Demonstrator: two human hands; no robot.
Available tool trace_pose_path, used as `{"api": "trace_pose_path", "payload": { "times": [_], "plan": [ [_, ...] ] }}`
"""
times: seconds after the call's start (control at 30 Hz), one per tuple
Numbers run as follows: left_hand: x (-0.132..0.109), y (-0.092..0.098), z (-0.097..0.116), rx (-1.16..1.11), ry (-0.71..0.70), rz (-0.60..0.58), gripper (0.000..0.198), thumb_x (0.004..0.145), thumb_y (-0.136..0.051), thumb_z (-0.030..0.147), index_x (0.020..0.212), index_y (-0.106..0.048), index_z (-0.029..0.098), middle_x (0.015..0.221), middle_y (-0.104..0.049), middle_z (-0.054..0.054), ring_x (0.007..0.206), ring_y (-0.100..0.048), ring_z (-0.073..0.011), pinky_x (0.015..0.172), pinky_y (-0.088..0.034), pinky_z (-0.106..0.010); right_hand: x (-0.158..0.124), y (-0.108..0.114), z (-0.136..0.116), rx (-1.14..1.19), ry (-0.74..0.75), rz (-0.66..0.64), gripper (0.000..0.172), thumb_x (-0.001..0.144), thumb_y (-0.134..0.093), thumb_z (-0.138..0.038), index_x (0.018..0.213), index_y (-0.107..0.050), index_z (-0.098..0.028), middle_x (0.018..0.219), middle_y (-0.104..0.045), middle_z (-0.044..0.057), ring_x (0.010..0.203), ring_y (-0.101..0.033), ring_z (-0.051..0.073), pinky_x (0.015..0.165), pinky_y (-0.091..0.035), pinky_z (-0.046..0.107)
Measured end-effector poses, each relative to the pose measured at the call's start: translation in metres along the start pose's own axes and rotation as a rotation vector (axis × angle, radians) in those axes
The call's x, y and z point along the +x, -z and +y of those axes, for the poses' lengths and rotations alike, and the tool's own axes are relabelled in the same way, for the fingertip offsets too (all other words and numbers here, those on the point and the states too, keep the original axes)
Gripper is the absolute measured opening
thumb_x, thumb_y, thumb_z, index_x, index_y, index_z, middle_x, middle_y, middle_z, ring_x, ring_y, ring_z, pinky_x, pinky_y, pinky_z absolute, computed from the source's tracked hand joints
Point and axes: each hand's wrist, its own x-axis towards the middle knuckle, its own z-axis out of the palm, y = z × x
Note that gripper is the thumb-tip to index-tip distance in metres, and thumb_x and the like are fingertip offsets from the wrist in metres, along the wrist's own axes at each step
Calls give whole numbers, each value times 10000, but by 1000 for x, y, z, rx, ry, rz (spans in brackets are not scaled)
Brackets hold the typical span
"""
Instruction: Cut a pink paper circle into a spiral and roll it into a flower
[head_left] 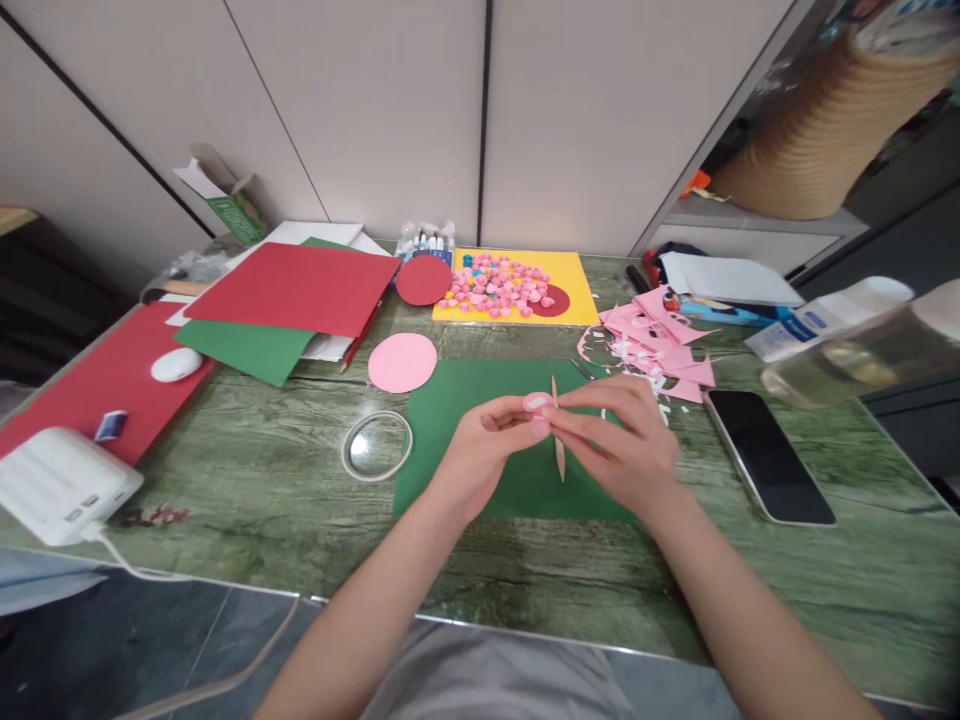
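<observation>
Above a green sheet point(442, 440), my left hand point(487, 440) pinches a small round pink paper piece point(537, 401) with a white patch on it. My right hand point(626, 435) has its fingertips closed at the same piece's right edge. A thin, pale strip point(559, 458) with pointed ends stands out above and below the right fingers; whether it is paper or wood I cannot tell. Left of the sheet lie a roll of tape point(344, 447) and a pink paper circle point(403, 363). Partly hidden behind my right hand are scissors point(583, 369).
Many small pink pieces point(502, 285) lie on a yellow sheet point(577, 280) at the back. Pink scraps point(660, 340) and a phone point(769, 455) are at right, near a bottle point(862, 350). Red sheets point(292, 285), a mouse point(176, 365) and a white power bank point(64, 485) occupy the left.
</observation>
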Motion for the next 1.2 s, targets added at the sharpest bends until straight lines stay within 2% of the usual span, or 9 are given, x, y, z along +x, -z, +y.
{"api": "trace_pose_path", "payload": {
  "times": [0.17,0.3,0.57,0.73,1.03,1.2],
  "plan": [
    [2,1,-1,10,31,22,136,632,-741,186,765,-719,174,849,-679,-17,824,-578,-118,836,-414,-255,2,0,-2,7,-29,2,288,760,-681,-145,971,-661,-338,851,-686,6,783,-589,198,708,-469,370],
    [2,2,-3,-3,4,31,117,627,-745,185,739,-713,180,831,-667,-4,814,-573,-106,824,-415,-245,3,-2,-5,1,-55,31,234,743,-694,-142,906,-660,-306,833,-685,17,774,-598,209,698,-465,378],
    [1,1,-3,59,-24,37,142,607,-755,199,732,-694,173,748,-648,8,747,-569,-104,767,-435,-247,-2,-4,-4,-31,-13,-2,341,757,-667,-135,1033,-626,-332,907,-665,24,819,-590,203,743,-456,379],
    [0,1,-2,160,-69,72,169,592,-768,212,735,-688,170,763,-652,7,732,-564,-96,731,-439,-229,-1,-2,-3,-43,7,-13,338,758,-674,-139,1018,-638,-352,921,-652,21,832,-582,202,747,-445,376],
    [-2,2,2,199,-54,39,181,616,-754,256,779,-715,188,842,-693,-26,862,-602,-162,814,-437,-284,6,2,-5,20,-76,11,220,774,-666,-167,919,-666,-332,909,-635,24,833,-581,203,744,-454,380],
    [-3,2,3,210,-53,22,146,640,-734,238,771,-721,174,833,-698,-30,859,-603,-168,822,-428,-287,7,3,-5,87,-98,-34,197,775,-664,-155,903,-656,-305,928,-627,34,854,-577,212,748,-460,391]
  ]
}}
